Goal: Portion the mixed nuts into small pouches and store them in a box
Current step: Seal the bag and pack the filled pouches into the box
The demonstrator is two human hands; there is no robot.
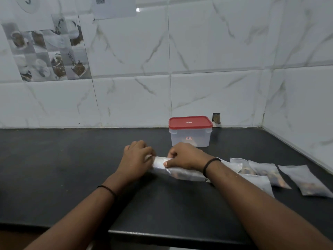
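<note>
White marble-patterned tiles back a dark countertop [72, 177], on which a clear plastic box [190, 139] with a red lid [190, 122] is set close to the wall. Just in front of the box, a translucent pouch [180, 172] is held flat on the counter by both hands. Its left end is gripped by the left hand [136, 156], fingers curled over it, while its upper edge is pinched by the right hand [185, 156] between thumb and curled fingers. To the right of the box and nearer the counter's front, several filled pouches [270, 173] are laid side by side, some overlapping. A dark band is worn on each wrist.
</note>
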